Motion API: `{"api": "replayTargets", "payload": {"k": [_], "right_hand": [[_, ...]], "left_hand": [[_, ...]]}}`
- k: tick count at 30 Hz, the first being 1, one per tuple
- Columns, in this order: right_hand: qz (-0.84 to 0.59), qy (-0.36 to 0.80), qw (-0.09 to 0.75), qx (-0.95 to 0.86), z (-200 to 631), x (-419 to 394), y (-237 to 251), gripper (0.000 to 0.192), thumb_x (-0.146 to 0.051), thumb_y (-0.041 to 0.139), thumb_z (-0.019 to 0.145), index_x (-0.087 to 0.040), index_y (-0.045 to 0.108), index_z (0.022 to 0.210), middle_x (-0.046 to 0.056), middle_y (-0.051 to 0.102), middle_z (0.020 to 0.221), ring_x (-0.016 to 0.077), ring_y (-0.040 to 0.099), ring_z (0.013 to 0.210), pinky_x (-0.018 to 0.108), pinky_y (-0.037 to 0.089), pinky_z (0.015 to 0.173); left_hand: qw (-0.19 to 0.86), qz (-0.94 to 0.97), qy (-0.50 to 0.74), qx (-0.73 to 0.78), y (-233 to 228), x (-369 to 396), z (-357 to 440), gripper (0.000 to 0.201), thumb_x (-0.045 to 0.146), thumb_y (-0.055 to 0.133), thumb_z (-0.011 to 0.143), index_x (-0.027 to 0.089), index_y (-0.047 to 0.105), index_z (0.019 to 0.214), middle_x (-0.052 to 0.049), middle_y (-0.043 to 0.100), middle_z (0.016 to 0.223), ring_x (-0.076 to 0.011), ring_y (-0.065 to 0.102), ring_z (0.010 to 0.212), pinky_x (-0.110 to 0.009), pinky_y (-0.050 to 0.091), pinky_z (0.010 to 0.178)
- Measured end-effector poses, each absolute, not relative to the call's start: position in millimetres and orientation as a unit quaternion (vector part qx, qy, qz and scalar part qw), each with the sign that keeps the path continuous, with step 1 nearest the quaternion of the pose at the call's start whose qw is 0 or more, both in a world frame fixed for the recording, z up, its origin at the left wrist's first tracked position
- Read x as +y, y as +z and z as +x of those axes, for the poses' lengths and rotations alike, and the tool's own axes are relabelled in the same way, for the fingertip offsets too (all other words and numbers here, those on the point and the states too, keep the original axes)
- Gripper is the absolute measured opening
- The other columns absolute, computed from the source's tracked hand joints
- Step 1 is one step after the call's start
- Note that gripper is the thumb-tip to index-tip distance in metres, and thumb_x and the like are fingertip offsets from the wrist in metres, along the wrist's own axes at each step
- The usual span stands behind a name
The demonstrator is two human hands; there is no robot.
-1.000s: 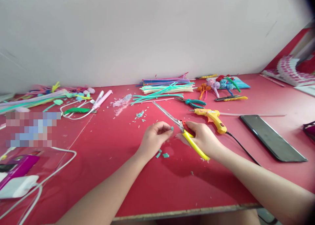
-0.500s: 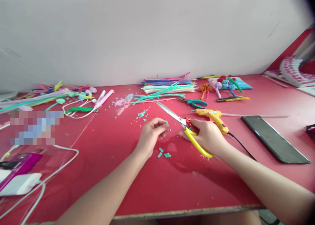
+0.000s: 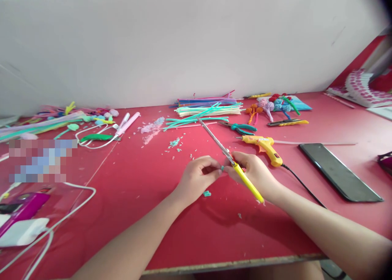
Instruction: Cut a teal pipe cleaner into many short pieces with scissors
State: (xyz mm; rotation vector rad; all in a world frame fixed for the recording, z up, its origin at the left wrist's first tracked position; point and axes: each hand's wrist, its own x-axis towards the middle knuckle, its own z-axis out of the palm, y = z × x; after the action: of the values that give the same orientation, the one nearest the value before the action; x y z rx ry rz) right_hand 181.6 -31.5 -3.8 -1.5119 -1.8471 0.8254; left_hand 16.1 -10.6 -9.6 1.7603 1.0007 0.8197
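Left hand: the left hand (image 3: 199, 176) sits at centre frame, fingers curled in and pinching a tiny teal piece (image 3: 222, 168) at the fingertips; the piece sits right by the scissors' pivot
Right hand: the right hand (image 3: 255, 173) is just right of centre, closed around the yellow handles of the scissors (image 3: 228, 154); the two hands almost meet at the pinch
Scissors: blades look shut, running as one thin line up and left from the hand toward the upper middle of the frame; the tip ends just in front of the stick pile
Cut bits: one teal cut bit (image 3: 207, 194) lies on the table (image 3: 128, 182) just below the left hand; a scatter of teal crumbs (image 3: 174, 143) lies further up and left
Stick pile: a pile of coloured sticks (image 3: 208, 107) lies along the wall in the upper middle; teal, cream, blue and pink in it
Glue gun: a yellow glue gun (image 3: 265, 146) lies just above and right of the right hand, its black cord trailing to the right
Pliers: teal-handled pliers (image 3: 241, 127) lie between the stick pile and the glue gun
Phone: a dark phone (image 3: 339, 171) lies flat at the right of the frame, well apart from the hands
Far left: white cables (image 3: 76, 202) loop across the lower left; a pink pen-like tool (image 3: 128, 123) lies in the upper left
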Motion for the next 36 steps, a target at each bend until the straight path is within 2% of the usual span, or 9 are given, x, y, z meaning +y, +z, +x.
{"api": "replayTargets", "payload": {"k": [6,12,18,26,29,32,36], "right_hand": [[-0.563,0.315,0.31,-0.698,181.2,-32.2,-4.6,0.021,-0.03,0.048,0.068,-0.018,0.034,0.058,-0.006,0.028,0.054,0.0068,0.028,0.052,0.021,0.019,0.045],[-0.561,0.329,0.297,-0.7,179.9,-33.5,-2.9,0.012,-0.027,0.045,0.07,-0.017,0.044,0.064,-0.006,0.037,0.054,0.0073,0.033,0.052,0.021,0.022,0.046],[-0.591,0.318,0.292,-0.682,182.0,-31.1,-3.2,0.009,-0.024,0.045,0.068,-0.016,0.048,0.066,-0.005,0.04,0.053,0.0077,0.034,0.05,0.021,0.023,0.046],[-0.581,0.272,0.287,-0.711,179.7,-32.2,-6.7,0.02,-0.028,0.047,0.067,-0.019,0.033,0.057,-0.007,0.028,0.051,0.0064,0.025,0.05,0.02,0.018,0.043],[-0.58,0.257,0.281,-0.72,180.7,-32.0,-5.7,0.022,-0.032,0.048,0.069,-0.019,0.034,0.057,-0.007,0.029,0.05,0.0064,0.024,0.049,0.02,0.018,0.043],[-0.588,0.221,0.267,-0.731,184.6,-29.8,-5.0,0.026,-0.04,0.05,0.069,-0.019,0.038,0.058,-0.007,0.031,0.049,0.0065,0.025,0.047,0.021,0.018,0.043],[-0.614,0.149,0.222,-0.743,188.3,-27.1,-4.7,0.03,-0.049,0.05,0.068,-0.02,0.043,0.064,-0.004,0.043,0.051,0.0086,0.035,0.046,0.022,0.02,0.045]], "left_hand": [[0.432,0.745,0.322,0.393,-8.8,-14.2,15.0,0.01,0.021,0.051,0.074,0.019,0.059,0.068,0.0,0.051,0.065,-0.0117,0.047,0.061,-0.023,0.037,0.056],[0.421,0.751,0.325,0.392,-5.3,-16.8,15.6,0.008,0.021,0.051,0.074,0.018,0.058,0.071,0.0,0.053,0.064,-0.0117,0.047,0.06,-0.023,0.037,0.053],[0.387,0.759,0.321,0.414,-5.3,-14.2,14.3,0.011,0.019,0.05,0.073,0.018,0.055,0.064,0.001,0.051,0.061,-0.0106,0.046,0.058,-0.023,0.035,0.053],[0.469,0.729,0.306,0.394,-11.0,-14.8,16.0,0.009,0.022,0.051,0.073,0.018,0.06,0.071,-0.002,0.057,0.067,-0.0135,0.051,0.063,-0.025,0.039,0.057],[0.487,0.707,0.327,0.396,-10.4,-13.8,16.7,0.008,0.023,0.054,0.072,0.018,0.06,0.069,-0.001,0.056,0.066,-0.0123,0.05,0.061,-0.024,0.038,0.056],[0.508,0.665,0.363,0.41,-8.8,-7.6,14.2,0.01,0.026,0.058,0.07,0.018,0.06,0.065,0.002,0.051,0.057,-0.0099,0.046,0.054,-0.022,0.036,0.052],[0.544,0.544,0.471,0.432,-9.2,3.7,6.7,0.01,0.027,0.062,0.066,0.017,0.06,0.069,0.003,0.053,0.055,-0.0071,0.044,0.049,-0.02,0.036,0.049]]}}
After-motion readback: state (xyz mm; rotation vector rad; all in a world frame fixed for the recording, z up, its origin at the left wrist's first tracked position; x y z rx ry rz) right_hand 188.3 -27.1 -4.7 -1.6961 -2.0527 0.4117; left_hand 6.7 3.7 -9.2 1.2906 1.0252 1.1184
